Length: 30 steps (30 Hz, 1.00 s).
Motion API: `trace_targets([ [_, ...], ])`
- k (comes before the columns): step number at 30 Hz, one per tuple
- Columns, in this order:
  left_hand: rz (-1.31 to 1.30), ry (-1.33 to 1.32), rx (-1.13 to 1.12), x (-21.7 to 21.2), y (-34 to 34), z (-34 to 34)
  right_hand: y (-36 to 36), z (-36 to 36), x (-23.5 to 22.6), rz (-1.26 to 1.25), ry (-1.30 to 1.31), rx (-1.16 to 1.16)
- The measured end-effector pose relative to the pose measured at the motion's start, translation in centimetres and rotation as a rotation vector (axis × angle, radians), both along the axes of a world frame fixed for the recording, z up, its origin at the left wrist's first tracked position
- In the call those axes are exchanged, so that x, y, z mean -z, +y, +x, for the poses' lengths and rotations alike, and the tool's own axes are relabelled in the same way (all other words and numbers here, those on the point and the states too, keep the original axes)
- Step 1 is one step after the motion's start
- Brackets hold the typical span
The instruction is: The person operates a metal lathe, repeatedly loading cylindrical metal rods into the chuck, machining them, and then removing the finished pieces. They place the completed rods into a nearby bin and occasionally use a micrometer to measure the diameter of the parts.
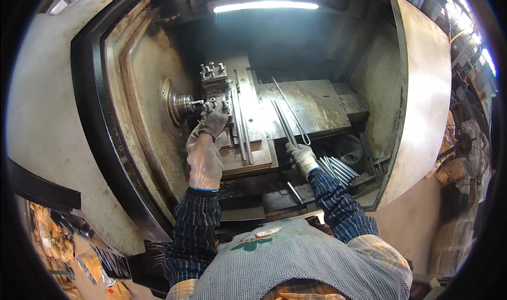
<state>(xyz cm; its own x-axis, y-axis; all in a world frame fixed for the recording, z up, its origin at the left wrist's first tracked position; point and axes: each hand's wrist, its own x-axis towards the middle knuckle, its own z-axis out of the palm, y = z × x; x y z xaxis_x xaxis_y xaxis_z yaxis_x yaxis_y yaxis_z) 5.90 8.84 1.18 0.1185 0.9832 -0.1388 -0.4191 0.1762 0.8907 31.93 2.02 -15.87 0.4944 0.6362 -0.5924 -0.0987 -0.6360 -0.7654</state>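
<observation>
My left hand [206, 152], in a pale work glove, reaches up to the tool post [215, 78] of a lathe. Its fingers curl in beside the clamp bolts, close to the chuck [182, 103]; what they hold, if anything, is hidden. A short bright metal piece [197, 102] sticks out of the chuck toward the tool post. Lower right of the carriage, my right hand [302, 158], gloved too, is closed around a pair of slim metal rods [283, 121] slanting up to the left. Beside them a long thin rod with a looped end [294, 113] lies across the flat plate.
More metal rods [242, 123] lie lengthwise on the carriage between my hands. A bundle of cut rods [338, 170] rests at the lower right, and a single rod [296, 193] lies near the front edge. The machine's door frame [119, 115] borders the left side.
</observation>
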Motion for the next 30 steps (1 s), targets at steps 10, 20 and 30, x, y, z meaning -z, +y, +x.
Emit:
trace_targets([
  [10,0.050,0.225,0.035,-0.5,1.6,4.3,4.7,4.8,2.2,-0.205,-0.664,-0.349],
  [20,0.325,1.014,-0.182,0.5,15.5,6.2,-0.8,4.6,4.4,0.086,-0.776,-0.428],
  [30,0.147,2.426,0.303,6.0,21.3,-1.9,-8.9,0.9,-5.3,0.236,-0.509,-0.294],
])
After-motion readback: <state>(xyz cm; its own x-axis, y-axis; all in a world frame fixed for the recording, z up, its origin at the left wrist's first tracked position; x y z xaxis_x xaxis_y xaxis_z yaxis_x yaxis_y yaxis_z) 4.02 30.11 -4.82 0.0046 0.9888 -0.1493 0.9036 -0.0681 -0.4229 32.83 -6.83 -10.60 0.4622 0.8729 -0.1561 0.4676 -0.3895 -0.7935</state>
